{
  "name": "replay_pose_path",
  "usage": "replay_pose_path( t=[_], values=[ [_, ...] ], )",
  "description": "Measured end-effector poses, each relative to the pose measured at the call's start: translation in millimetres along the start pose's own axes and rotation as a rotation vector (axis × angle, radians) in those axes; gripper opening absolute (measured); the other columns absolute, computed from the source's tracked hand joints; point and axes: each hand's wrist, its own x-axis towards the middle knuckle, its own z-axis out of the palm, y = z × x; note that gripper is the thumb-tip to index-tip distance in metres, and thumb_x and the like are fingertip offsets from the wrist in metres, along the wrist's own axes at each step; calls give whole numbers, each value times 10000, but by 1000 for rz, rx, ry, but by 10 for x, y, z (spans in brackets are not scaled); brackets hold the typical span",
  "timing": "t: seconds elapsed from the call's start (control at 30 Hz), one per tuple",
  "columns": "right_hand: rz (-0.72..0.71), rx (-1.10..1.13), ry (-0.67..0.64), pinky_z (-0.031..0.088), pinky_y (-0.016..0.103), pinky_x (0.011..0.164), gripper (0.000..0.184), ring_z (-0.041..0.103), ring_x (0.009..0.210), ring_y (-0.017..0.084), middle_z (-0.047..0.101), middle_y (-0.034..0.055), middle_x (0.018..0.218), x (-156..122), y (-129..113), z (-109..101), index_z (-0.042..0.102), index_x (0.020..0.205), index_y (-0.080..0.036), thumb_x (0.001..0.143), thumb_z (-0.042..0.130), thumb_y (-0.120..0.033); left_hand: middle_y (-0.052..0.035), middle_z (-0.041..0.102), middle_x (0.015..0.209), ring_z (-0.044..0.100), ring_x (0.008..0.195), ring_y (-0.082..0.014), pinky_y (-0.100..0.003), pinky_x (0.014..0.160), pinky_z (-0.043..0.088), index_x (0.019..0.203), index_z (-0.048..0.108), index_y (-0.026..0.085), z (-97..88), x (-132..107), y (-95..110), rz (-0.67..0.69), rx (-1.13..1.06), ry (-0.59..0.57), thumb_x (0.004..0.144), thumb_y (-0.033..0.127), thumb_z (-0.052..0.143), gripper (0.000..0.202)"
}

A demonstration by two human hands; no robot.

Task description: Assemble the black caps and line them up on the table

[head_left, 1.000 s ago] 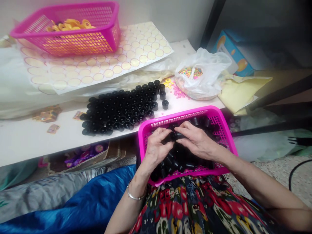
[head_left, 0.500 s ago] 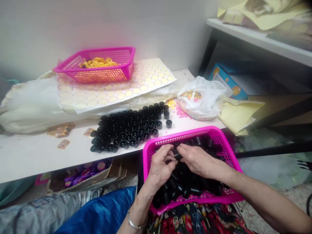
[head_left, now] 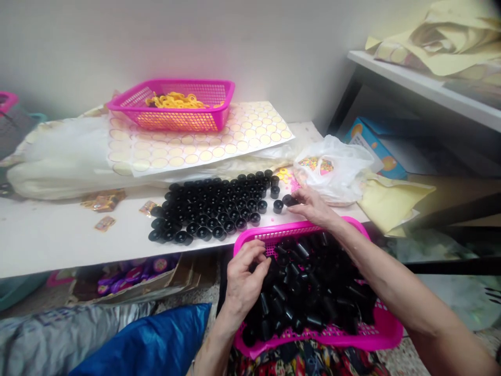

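Note:
My right hand (head_left: pixel 313 209) is over the table edge, its thumb and fingers closed on a small round black cap (head_left: pixel 288 200). That cap is just right of another cap (head_left: pixel 278 207) standing on the table. Many similar black caps (head_left: pixel 219 206) are packed in rows to the left. Above the left side of a pink mesh basket (head_left: pixel 270 230), my left hand (head_left: pixel 245 271) has loosely curled fingers with a gap to the thumb; I see nothing held in it. Loose black cylindrical pieces (head_left: pixel 301 282) fill the basket, which rests on my lap.
Behind the caps, a second pink basket (head_left: pixel 172 117) of yellow rings stands on a sticker sheet (head_left: pixel 219 151). A white plastic bag (head_left: pixel 344 162) of colourful bits lies right, beside a yellow envelope (head_left: pixel 391 198). A shelf (head_left: pixel 422 83) juts out at right. Below the table is an open carton (head_left: pixel 164 287).
My hands, together over the basket before, have parted. The right has moved forward to the table with a black cap; the left has shifted slightly left and down. The view has also shifted.

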Motion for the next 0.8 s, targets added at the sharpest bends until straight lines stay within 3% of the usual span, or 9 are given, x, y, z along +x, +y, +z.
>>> replay_pose_path(
  t=[0.17, 0.27, 0.37, 0.57, 0.67, 0.8],
  values=[
    [-11, -633, -106, 368, 266, 644, 192, 551, 787, 182, 599, 58, 870, 156, -77, -89, 593, 893, -144, 768, 532, -276, -85, 664, 944, 614, 627, -97, -226, 612, 542, 857, 661, 146, -40, -9, 51, 85, 120, 17, 753, 69, 634, 132],
    [-13, -817, -174, 367, 282, 670, 162, 571, 865, 224, 603, 126, 980, 286, -197, -41, 612, 863, -133, 739, 518, -178, -90, 672, 924, 620, 617, -99, -213, 595, 543, 838, 658, 138, -59, -2, 89, 112, 157, 19, 753, 59, 624, 121],
    [4, -852, -205, 376, 287, 656, 164, 593, 858, 244, 619, 152, 979, 385, -289, 108, 610, 851, -126, 708, 528, -129, -95, 672, 927, 610, 592, -93, -207, 577, 541, 842, 656, 136, -55, -20, 107, 115, 164, 12, 753, 51, 613, 130],
    [35, -825, -162, 415, 284, 670, 293, 604, 875, 249, 617, 184, 1039, 509, -302, 403, 532, 1039, -96, 749, 535, -139, -92, 670, 909, 593, 569, -82, -198, 566, 533, 836, 639, 130, 24, -92, 111, 137, 158, -34, 758, 35, 590, 133],
    [49, -770, -133, 426, 289, 681, 315, 598, 887, 259, 609, 199, 1041, 551, -288, 453, 506, 1061, -71, 752, 532, -130, -97, 677, 910, 641, 674, -115, -206, 625, 545, 850, 644, 130, 18, -113, 97, 192, 202, -30, 768, 44, 586, 133],
    [60, -660, -126, 438, 290, 719, 457, 581, 906, 252, 610, 147, 1051, 577, -238, 419, 451, 1147, -95, 717, 597, -149, -87, 686, 916, 660, 841, -159, -260, 765, 546, 876, 658, 144, -120, -122, 56, 216, 323, 43, 777, 70, 598, 138]
  ],
)
